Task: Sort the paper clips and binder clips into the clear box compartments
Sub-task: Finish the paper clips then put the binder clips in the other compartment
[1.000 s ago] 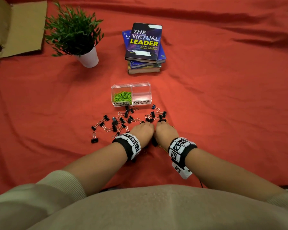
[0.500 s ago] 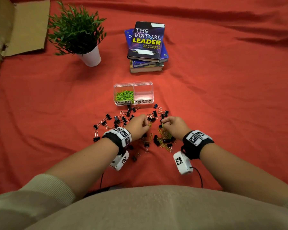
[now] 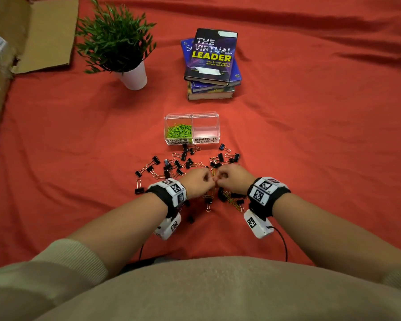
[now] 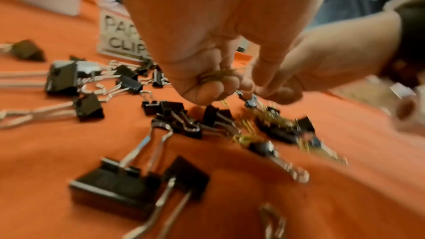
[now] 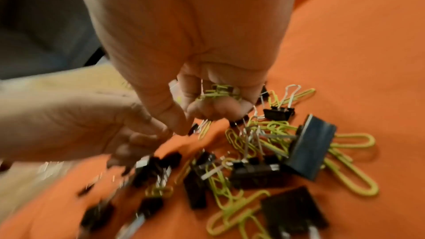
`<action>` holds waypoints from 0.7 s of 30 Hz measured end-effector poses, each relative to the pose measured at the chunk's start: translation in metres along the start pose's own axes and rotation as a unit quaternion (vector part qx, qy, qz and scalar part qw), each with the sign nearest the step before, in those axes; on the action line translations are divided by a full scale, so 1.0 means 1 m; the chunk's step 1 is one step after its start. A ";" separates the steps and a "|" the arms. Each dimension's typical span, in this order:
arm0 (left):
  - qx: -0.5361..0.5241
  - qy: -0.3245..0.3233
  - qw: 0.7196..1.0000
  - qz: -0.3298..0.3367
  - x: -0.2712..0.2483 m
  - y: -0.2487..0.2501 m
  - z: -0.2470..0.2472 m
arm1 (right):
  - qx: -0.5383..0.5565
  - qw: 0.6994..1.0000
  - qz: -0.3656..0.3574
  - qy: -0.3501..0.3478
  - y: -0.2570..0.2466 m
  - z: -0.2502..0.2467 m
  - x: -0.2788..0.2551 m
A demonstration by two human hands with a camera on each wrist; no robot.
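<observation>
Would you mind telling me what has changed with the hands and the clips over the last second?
Both hands lifted off the pile, where they lay pressed together a second ago, drew apart briefly, and now meet again above it. The left hand and right hand each grip green paper clips in curled fingers. The clear box and scattered binder clips stayed put; the binder compartment is still empty.

Red cloth (image 3: 310,140) under clear box (image 3: 205,117), scattered binder clips (image 3: 183,156), books (image 3: 211,89), potted plant (image 3: 134,76), cardboard (image 3: 49,35).

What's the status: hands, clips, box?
Left hand, right hand: each grips green paper clips. Binder compartment empty. Binder clips crowd the cloth.
</observation>
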State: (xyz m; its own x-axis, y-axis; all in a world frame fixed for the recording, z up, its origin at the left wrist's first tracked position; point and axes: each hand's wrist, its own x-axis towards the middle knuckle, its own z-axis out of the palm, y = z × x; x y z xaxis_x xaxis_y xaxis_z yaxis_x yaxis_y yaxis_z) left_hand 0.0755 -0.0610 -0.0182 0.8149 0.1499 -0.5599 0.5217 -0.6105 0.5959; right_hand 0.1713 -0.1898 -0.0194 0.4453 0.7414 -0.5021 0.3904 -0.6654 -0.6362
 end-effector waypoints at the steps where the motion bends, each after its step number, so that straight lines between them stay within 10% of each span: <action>1: 0.063 -0.013 0.998 0.022 -0.002 -0.001 0.004 | -0.064 0.997 -0.028 -0.011 0.000 0.004 0.001; 13: 0.321 -0.024 0.941 0.107 -0.008 -0.010 0.020 | -0.263 0.964 -0.042 -0.021 -0.001 0.021 -0.003; 21: 0.013 0.065 0.998 0.010 -0.002 -0.010 -0.002 | -0.219 0.974 -0.001 -0.055 -0.007 0.019 -0.006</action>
State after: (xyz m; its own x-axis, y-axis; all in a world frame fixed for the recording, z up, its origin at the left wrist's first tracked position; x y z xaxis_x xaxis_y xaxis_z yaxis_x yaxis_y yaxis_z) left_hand 0.0687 -0.0533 -0.0219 0.8518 0.2356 -0.4679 0.4995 -0.6344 0.5899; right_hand 0.1503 -0.1880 -0.0231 0.3646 0.7319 -0.5756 0.7083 -0.6193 -0.3388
